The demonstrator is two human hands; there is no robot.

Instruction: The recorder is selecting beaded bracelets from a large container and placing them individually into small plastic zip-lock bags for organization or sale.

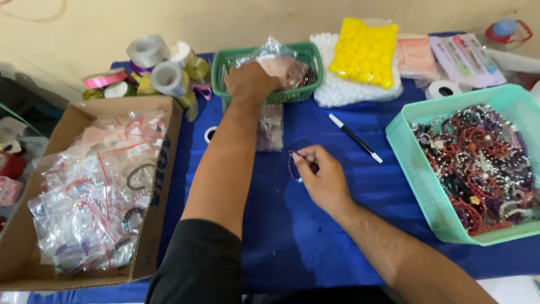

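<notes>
left hand [250,81] outstretched, right hand [322,177] pinching

beaded bracelet [292,166] on blue cloth, pinched

Even, soft indoor light fell from above; a faint shadow lay under the right hand [323,180]; picture edges looked slightly blurred.

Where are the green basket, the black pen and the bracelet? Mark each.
green basket [313,62]: head view, right rim.
black pen [355,138]: head view, middle of barrel.
bracelet [291,167]: head view, left curve beside right hand [322,179].
</notes>
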